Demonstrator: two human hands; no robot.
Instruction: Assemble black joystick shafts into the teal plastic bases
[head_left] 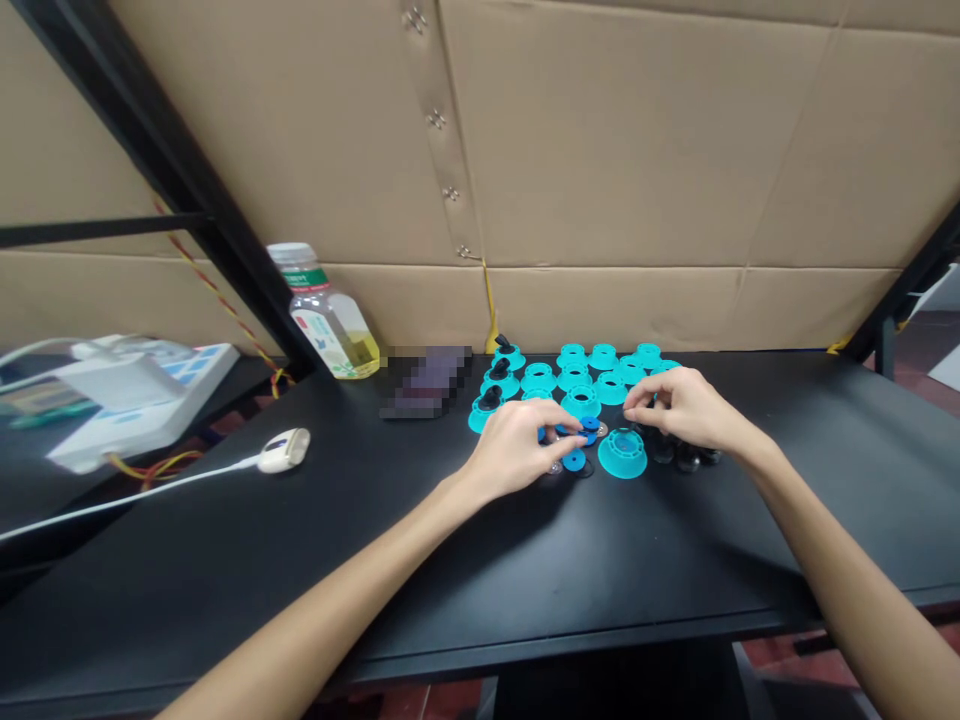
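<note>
My left hand (523, 443) reaches into a small heap of blue discs, its thumb and fingertips closed at the edge of a blue disc (589, 425). Another blue disc (574, 461) and a few clear round pieces (602, 429) lie around those fingertips. My right hand (681, 402) is held in a pinch just above a turquoise flared ring (622, 456); whatever is between its fingertips is too small to make out. This ring stands nearest me and has a blue centre. Under the right hand sits a cluster of dark, shiny knob-like parts (686, 458), partly hidden.
Several turquoise rings (539, 377) stand in rows behind the hands; the left ones carry black knobs (490, 398). Left of them are a blurred-out dark object (427, 382), a bottle of yellow liquid (334, 320), a cable's cream-coloured end (284, 451) and a power strip (150, 405). Cardboard (615, 150) walls the back.
</note>
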